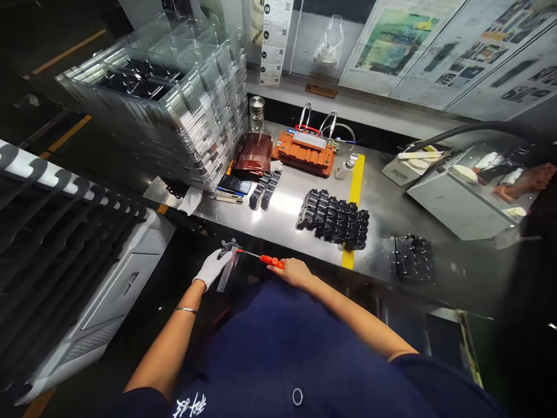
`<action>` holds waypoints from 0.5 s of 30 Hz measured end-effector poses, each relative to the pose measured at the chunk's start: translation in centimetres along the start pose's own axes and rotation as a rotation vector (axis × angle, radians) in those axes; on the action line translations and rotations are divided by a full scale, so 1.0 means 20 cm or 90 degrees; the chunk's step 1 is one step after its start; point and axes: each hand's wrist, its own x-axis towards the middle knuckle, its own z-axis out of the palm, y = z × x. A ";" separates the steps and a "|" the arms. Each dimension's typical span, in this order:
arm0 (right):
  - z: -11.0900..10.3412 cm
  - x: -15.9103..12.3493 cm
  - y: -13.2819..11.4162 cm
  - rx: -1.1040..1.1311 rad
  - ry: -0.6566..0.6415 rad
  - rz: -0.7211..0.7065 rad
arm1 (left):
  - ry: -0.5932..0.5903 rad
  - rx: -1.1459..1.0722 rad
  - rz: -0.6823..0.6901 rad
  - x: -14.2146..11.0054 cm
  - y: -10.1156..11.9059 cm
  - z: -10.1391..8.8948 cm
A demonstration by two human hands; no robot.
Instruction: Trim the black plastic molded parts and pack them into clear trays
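In a white glove, my left hand [213, 268] is closed around a small black moulded part [228, 246] in front of the table edge. A clear, flat plastic strip [224, 277] hangs down beside its fingers; whether it is joined to the part I cannot tell. My right hand [297, 273], bare, grips a red-handled tool with a thin metal shaft [271, 261]. The shaft points left, and its reddish tip is at the part's right side. Whether the tip touches the part is too small to make out.
On the metal table [287, 226] stand rows of black parts [335, 217], a smaller black group [413, 258] and an orange fixture [304, 152]. Stacked clear trays [191, 110] rise at left. A grey box machine [465, 194] is at right, a grey-white slatted unit [117, 290] lower left.
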 end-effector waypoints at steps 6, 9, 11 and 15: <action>-0.01 -0.04 0.25 0.070 -0.007 0.019 | -0.025 0.047 0.003 0.04 0.13 0.14; -0.04 -0.10 0.42 0.124 -0.037 0.047 | -0.003 0.108 0.007 0.15 0.27 0.24; -0.06 -0.15 0.53 0.147 -0.041 0.088 | 0.003 0.121 0.037 0.24 0.42 0.36; -0.08 -0.23 0.68 0.184 -0.044 0.147 | -0.005 0.149 0.123 0.45 0.83 0.71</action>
